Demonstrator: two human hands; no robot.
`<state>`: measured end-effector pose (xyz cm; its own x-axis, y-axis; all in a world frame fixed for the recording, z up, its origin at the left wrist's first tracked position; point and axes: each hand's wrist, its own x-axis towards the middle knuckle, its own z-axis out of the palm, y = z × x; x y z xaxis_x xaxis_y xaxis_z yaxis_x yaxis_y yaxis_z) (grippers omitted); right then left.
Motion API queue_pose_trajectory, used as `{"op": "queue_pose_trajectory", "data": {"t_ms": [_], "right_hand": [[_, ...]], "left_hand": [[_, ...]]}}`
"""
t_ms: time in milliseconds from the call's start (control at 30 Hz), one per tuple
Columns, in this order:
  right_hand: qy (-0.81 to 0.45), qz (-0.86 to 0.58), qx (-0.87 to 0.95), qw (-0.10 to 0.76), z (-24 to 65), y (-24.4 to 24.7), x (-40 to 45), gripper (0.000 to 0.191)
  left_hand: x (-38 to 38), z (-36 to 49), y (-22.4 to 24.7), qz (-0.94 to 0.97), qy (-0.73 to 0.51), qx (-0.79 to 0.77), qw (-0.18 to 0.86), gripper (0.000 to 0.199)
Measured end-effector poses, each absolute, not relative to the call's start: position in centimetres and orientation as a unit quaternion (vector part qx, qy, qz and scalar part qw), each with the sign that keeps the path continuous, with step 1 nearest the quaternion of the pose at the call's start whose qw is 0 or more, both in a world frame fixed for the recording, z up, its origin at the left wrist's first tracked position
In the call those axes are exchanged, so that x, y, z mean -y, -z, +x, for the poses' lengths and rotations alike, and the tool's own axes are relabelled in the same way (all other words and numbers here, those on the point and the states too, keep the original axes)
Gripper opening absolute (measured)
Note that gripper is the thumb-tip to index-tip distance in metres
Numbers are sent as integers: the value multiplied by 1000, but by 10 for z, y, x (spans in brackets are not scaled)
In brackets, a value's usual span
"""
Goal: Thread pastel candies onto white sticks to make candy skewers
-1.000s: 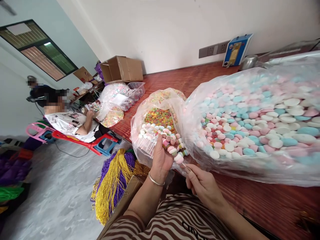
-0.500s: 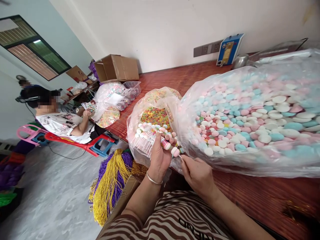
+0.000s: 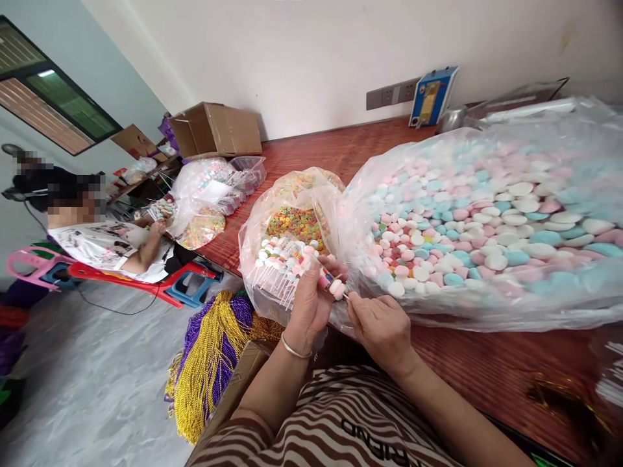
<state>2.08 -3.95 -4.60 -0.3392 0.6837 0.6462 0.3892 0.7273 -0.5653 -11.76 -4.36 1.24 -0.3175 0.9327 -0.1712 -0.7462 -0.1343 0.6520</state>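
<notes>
My left hand (image 3: 310, 301), a bracelet on its wrist, is closed round a candy skewer (image 3: 337, 289) with pink, white and darker pieces threaded on it. The skewer's thin bare stick end sits pinched between the thumb and fingers of my right hand (image 3: 382, 327). Just beyond my left hand, several candy sticks (image 3: 277, 263) with white ends lie bunched on an open clear bag (image 3: 250, 243) of small coloured rings (image 3: 294, 222). To the right spreads a large clear bag of pink, white and blue marshmallow-like pieces (image 3: 487, 237).
A reddish wooden table (image 3: 374, 139) runs along the wall, bearing a cardboard box (image 3: 236, 133) and a blue device (image 3: 433, 97). Gold and purple bead strands (image 3: 209, 370) hang at the near edge. At the left a person (image 3: 107, 237) sits handling similar sticks.
The view has shifted slightly, so the room appears a little further left. Both hands keep their hold on the candy skewer, with the right fingers still at its end.
</notes>
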Motion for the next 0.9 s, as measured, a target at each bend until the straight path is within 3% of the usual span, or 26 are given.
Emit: {"op": "queue_pose_trajectory", "data": {"t_ms": [100, 200, 267, 333, 433, 500, 567, 667, 800, 833, 900], "right_hand": [[-89, -318, 834, 442, 27, 50, 41, 25], [-129, -323, 836, 424, 28, 48, 44, 28], [-242, -333, 806, 425, 26, 44, 46, 31], [-439, -324, 732, 408, 21, 40, 50, 37], [-737, -241, 546, 317, 13, 38, 56, 43], [-798, -207, 489, 285, 9, 39, 57, 45], [-716, -245, 566, 327, 9, 40, 56, 46], [-491, -326, 699, 405, 14, 43, 49, 38], [-244, -340, 800, 431, 23, 43, 45, 32], [-228, -344, 803, 430, 24, 43, 46, 34], [-336, -362, 766, 411, 26, 41, 51, 39]], "left_hand": [[38, -129, -22, 105, -783, -330, 516, 37], [32, -137, -28, 83, -802, -312, 503, 29], [30, -137, -29, 75, -791, -308, 523, 19], [30, -133, -27, 72, -779, -314, 539, 12], [32, -124, -25, 67, -770, -315, 551, 13], [33, -119, -26, 67, -765, -302, 564, 17], [32, -116, -27, 70, -752, -295, 585, 24], [29, -114, -29, 58, -741, -320, 588, 30], [26, -114, -29, 27, -752, -333, 568, 24], [26, -115, -29, 23, -753, -327, 570, 25], [27, -115, -29, 25, -751, -313, 581, 26]]}}
